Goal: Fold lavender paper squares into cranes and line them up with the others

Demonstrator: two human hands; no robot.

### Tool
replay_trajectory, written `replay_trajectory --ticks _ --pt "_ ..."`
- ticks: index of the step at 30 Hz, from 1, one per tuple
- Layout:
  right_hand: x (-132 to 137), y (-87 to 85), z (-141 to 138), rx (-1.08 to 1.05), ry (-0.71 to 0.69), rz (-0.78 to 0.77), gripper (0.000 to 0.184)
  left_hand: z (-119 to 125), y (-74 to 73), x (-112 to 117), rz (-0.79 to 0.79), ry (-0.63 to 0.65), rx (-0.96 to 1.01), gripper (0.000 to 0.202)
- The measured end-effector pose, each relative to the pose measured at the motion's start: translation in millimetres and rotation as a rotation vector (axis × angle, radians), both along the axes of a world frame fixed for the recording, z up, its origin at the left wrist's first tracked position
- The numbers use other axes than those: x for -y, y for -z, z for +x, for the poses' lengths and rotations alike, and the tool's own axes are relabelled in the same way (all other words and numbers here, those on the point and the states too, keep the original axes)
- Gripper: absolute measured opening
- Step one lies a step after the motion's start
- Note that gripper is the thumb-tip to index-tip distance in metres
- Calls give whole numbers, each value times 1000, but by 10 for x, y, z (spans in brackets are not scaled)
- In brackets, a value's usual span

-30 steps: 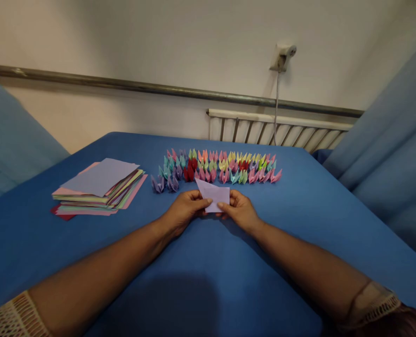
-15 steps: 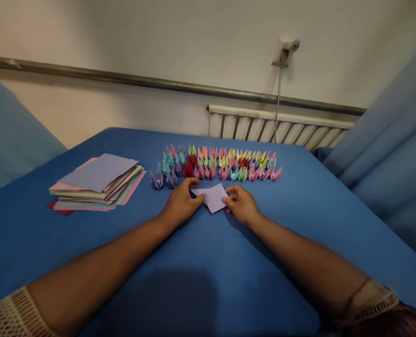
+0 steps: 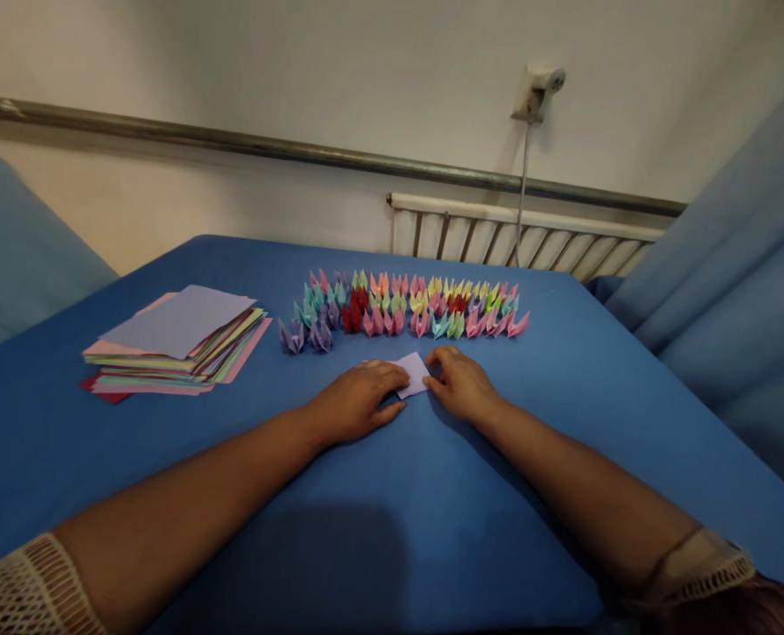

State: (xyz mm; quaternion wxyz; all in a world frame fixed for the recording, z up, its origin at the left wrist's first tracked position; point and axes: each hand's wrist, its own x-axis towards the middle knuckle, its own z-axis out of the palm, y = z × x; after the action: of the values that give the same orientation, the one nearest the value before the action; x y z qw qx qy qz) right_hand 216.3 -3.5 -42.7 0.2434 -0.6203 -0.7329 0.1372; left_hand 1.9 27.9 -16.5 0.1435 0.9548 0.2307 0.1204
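Flat on blue surface (image 3: 563, 423), ctr: lilac paper (image 3: 413, 372), mostly covered. On it, left hand (image 3: 355, 401), palm down, fingers stretched out flat, pressing paper's left part, gripping nothing. Opposite, right hand (image 3: 461, 384) loosely curled, fingertips down on paper's right edge, not closed round it. At 12 o'clock, just beyond paper: rows of small folded paper pieces (image 3: 405, 304), misc. colours. At 10 o'clock, well apart: stack of coloured sheets (image 3: 173, 344) w/ lilac sheet on top.
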Motion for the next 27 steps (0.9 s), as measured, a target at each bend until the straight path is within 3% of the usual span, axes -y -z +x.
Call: replay_trajectory --ticks 2,4,8,15,27 --pt "-1 -10 46 16 -116 -21 19 14 -12 -13 3 -10 3 25" --pt "-5 -25 90 -5 -206 -49 24 30 -17 -17 -1 -30 18 22" --pt "-11 -60 152 -70 -285 -102 29 50 1 -10 -32 -88 73 21" --pt "-60 -10 156 -90 -289 -68 1 74 45 -38 -32 -123 71 17" --pt "-104 -4 105 -54 -191 -78 6 101 131 -143 -6 -296 106 17"
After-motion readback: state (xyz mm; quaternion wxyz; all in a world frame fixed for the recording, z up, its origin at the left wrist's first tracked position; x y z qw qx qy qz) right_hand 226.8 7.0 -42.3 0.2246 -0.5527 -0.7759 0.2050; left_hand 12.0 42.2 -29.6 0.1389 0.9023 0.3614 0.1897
